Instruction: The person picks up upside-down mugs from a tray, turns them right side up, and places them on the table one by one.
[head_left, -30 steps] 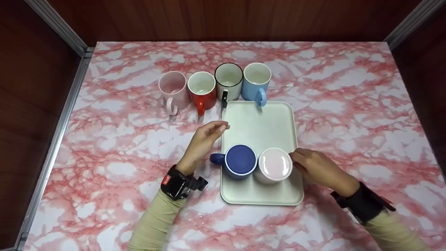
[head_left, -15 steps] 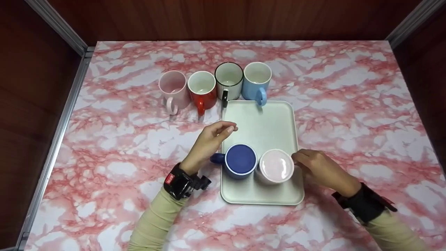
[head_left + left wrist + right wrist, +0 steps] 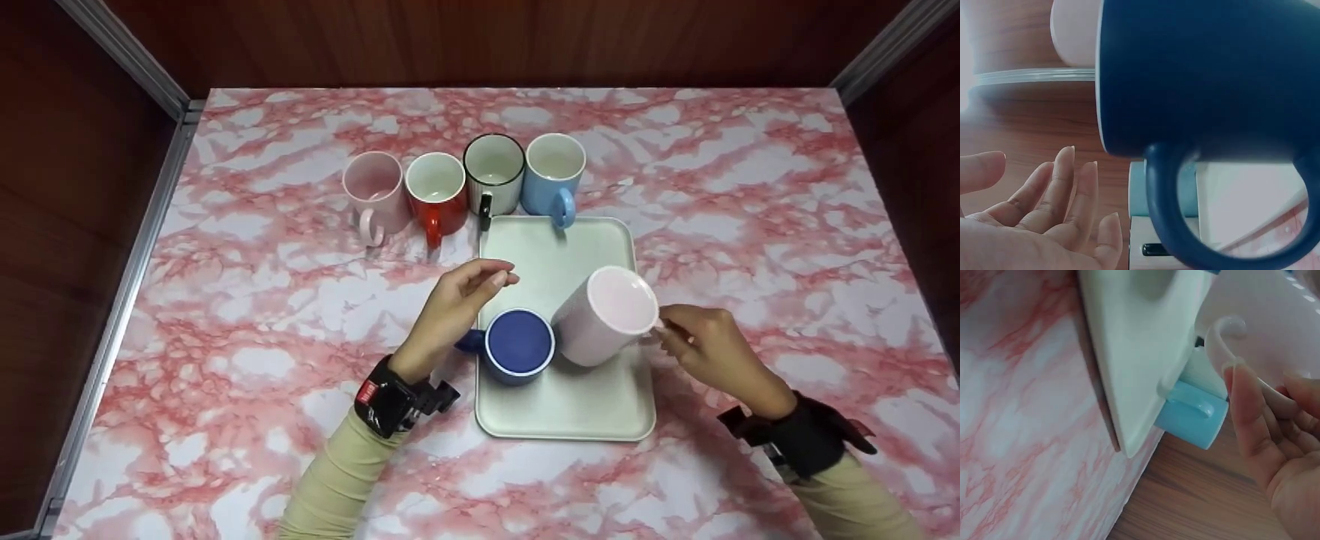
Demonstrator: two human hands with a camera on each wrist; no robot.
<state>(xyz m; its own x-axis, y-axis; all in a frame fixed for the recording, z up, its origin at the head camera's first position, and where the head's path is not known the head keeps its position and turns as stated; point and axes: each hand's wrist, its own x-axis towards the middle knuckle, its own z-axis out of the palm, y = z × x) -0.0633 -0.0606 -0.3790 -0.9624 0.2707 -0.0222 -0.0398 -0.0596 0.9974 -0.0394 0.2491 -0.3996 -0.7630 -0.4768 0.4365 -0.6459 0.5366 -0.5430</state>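
A pale pink mug, bottom up and tilted, hangs above the right half of the white tray. By its handle my right hand grips it, fingers curled round the handle in the right wrist view, where the mug fills the upper right. Beside it a dark blue mug stands upside down on the tray, handle to the left. My left hand hovers over the tray's left edge just behind that handle. Its fingers are loosely bent and hold nothing, as the left wrist view shows.
Behind the tray stand several upright mugs in a row: pink, red, white with a black rim and light blue. The last one's handle reaches over the tray's far edge. Dark wooden panels wall in the marbled table.
My right hand has lifted the pale pink mug and tipped it, its base now farther back and to the right. The left hand has shifted slightly right over the tray.
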